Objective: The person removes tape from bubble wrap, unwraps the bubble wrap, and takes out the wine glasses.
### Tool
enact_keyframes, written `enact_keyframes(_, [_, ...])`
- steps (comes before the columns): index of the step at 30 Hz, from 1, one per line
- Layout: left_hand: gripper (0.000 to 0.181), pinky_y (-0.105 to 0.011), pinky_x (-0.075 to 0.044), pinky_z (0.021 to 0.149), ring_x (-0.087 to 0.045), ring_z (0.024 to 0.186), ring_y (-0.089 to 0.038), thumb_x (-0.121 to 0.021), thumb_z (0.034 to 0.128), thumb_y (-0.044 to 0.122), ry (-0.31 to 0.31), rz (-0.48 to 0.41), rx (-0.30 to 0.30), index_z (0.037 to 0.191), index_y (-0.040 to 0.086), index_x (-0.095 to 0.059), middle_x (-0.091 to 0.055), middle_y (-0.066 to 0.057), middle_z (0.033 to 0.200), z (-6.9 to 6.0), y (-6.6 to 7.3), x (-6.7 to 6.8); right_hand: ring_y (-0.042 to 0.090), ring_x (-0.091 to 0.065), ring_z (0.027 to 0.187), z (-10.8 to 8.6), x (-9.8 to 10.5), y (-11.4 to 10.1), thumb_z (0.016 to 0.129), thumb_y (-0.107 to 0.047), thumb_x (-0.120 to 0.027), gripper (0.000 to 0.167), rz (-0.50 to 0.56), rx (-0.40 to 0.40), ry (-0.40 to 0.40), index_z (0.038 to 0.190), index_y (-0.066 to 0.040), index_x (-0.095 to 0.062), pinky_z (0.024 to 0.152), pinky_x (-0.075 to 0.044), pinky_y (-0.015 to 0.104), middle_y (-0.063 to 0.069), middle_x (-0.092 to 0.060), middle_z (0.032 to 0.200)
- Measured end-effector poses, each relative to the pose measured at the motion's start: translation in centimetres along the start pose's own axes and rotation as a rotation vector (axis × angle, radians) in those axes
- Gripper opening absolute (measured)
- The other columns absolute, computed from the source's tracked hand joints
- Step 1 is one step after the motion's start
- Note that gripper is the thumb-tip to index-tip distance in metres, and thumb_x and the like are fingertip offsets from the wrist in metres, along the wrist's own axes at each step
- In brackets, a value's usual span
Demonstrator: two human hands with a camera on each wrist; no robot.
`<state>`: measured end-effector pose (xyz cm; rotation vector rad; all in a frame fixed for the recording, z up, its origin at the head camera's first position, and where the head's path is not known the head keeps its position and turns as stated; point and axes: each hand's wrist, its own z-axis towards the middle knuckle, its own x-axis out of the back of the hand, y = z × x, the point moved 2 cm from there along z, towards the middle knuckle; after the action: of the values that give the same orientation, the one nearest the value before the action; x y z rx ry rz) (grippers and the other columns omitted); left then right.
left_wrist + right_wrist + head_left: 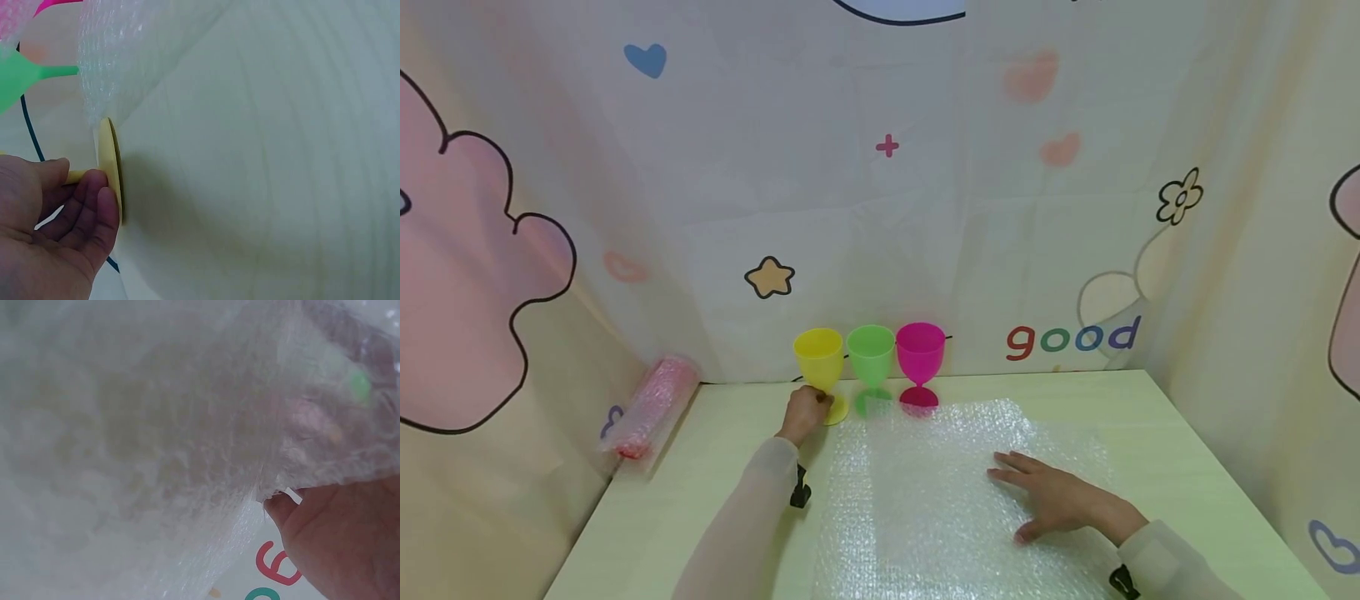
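In the head view three plastic goblets stand in a row at the back of the table: a yellow goblet (820, 358), a green goblet (872, 354) and a magenta goblet (921, 352). My left hand (806, 412) pinches the yellow one by its stem; the left wrist view shows thumb and fingers around it, just above the round base (110, 169). Sheets of clear bubble wrap (940, 500) lie in front, the upper edge covering parts of the other two bases. Over the wrap's right side, my right hand (1052, 500) spreads its fingers.
At the table's left edge lies a pink bundle (658, 408) in bubble wrap. A printed cloth (880, 208) hangs behind the table and along both sides. Bare table surface (1165, 467) shows to the right of the wrap.
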<state>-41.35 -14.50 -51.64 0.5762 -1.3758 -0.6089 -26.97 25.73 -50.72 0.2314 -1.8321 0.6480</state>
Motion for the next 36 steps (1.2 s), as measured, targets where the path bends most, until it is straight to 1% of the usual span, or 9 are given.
enact_keyframes(3, [0.021, -0.025, -0.039, 0.058, -0.047, 0.062, -0.016, -0.061, 0.0939, 0.013, -0.011, -0.008, 0.01, 0.077, 0.001, -0.065, -0.052, -0.001, 0.064, 0.1, 0.0, 0.0, 0.04, -0.025, 0.148, 0.0, 0.0, -0.1, 0.069, -0.056, -0.081, 0.096, -0.004, -0.006, 0.0, 0.15, -0.022, -0.041, 0.111, -0.034, 0.062, 0.009, -0.028, 0.162])
enact_keyframes(7, [0.02, -0.025, -0.043, 0.059, -0.05, 0.064, -0.016, -0.061, 0.0938, 0.013, -0.015, -0.031, -0.001, 0.082, -0.001, -0.068, -0.061, -0.005, 0.069, 0.1, -0.3, -0.1, 0.041, -0.025, 0.148, 0.0, 0.0, -0.2, 0.069, -0.055, -0.081, 0.096, 0.003, -0.004, 0.007, 0.15, -0.021, -0.042, 0.111, -0.034, 0.063, 0.01, -0.028, 0.162])
enact_keyframes(10, [0.019, -0.027, -0.047, 0.061, -0.055, 0.068, -0.017, -0.062, 0.0931, 0.013, -0.006, -0.039, -0.028, 0.088, -0.003, -0.07, -0.068, -0.01, 0.078, 0.0, -0.6, -0.1, 0.04, -0.025, 0.148, -0.1, 0.0, -0.3, 0.07, -0.056, -0.08, 0.095, 0.009, -0.007, 0.012, 0.15, -0.021, -0.042, 0.111, -0.034, 0.062, 0.01, -0.028, 0.162])
enact_keyframes(12, [0.02, -0.03, -0.051, 0.065, -0.061, 0.073, -0.019, -0.062, 0.0927, 0.012, -0.004, -0.039, -0.044, 0.097, -0.005, -0.071, -0.073, -0.015, 0.089, -0.2, -0.7, -0.2, 0.041, -0.025, 0.148, 0.0, 0.0, -0.4, 0.07, -0.056, -0.08, 0.095, 0.012, -0.006, 0.013, 0.15, -0.021, -0.042, 0.11, -0.035, 0.063, 0.01, -0.028, 0.162])
enact_keyframes(16, [0.026, -0.037, -0.056, 0.073, -0.067, 0.085, -0.026, -0.064, 0.0918, 0.012, -0.003, -0.032, -0.064, 0.109, -0.007, -0.07, -0.073, -0.02, 0.1, -0.8, -1.1, -0.1, 0.04, -0.025, 0.148, 0.0, -0.1, -0.3, 0.07, -0.056, -0.079, 0.095, 0.016, -0.014, 0.007, 0.15, -0.021, -0.041, 0.111, -0.035, 0.063, 0.01, -0.028, 0.162])
enact_keyframes(20, [0.03, -0.041, -0.057, 0.08, -0.068, 0.091, -0.028, -0.065, 0.0905, 0.014, -0.001, -0.044, -0.069, 0.112, -0.006, -0.069, -0.072, -0.02, 0.103, -1.9, -1.4, 0.3, 0.04, -0.025, 0.148, -0.1, -0.1, -0.3, 0.07, -0.056, -0.08, 0.095, 0.012, -0.017, 0.005, 0.15, -0.021, -0.041, 0.111, -0.034, 0.063, 0.01, -0.027, 0.162])
enact_keyframes(26, [0.03, -0.04, -0.057, 0.077, -0.069, 0.089, -0.026, -0.063, 0.0931, 0.017, -0.009, -0.055, -0.12, 0.115, -0.002, -0.068, -0.072, -0.014, 0.099, -3.9, -1.7, 1.4, 0.04, -0.025, 0.148, -0.2, -0.2, -0.4, 0.07, -0.056, -0.08, 0.095, 0.01, -0.027, 0.0, 0.15, -0.021, -0.041, 0.111, -0.034, 0.062, 0.01, -0.028, 0.162])
enact_keyframes(32, [0.027, -0.038, -0.057, 0.076, -0.068, 0.087, -0.022, -0.063, 0.0936, 0.018, 0.003, -0.076, -0.164, 0.114, 0.001, -0.068, -0.072, -0.009, 0.097, -6.4, -0.7, 2.4, 0.04, -0.024, 0.149, -0.1, -0.3, -0.3, 0.07, -0.055, -0.08, 0.096, -0.005, -0.032, 0.001, 0.15, -0.02, -0.041, 0.112, -0.034, 0.061, 0.009, -0.028, 0.162])
enact_keyframes(36, [0.029, -0.037, -0.056, 0.076, -0.068, 0.089, -0.021, -0.063, 0.0943, 0.018, -0.01, -0.038, -0.221, 0.118, 0.001, -0.066, -0.07, -0.009, 0.102, -8.1, -0.2, 2.9, 0.04, -0.024, 0.148, -0.1, -0.2, -0.3, 0.07, -0.057, -0.079, 0.096, -0.007, -0.023, 0.003, 0.15, -0.02, -0.04, 0.112, -0.033, 0.061, 0.01, -0.027, 0.162])
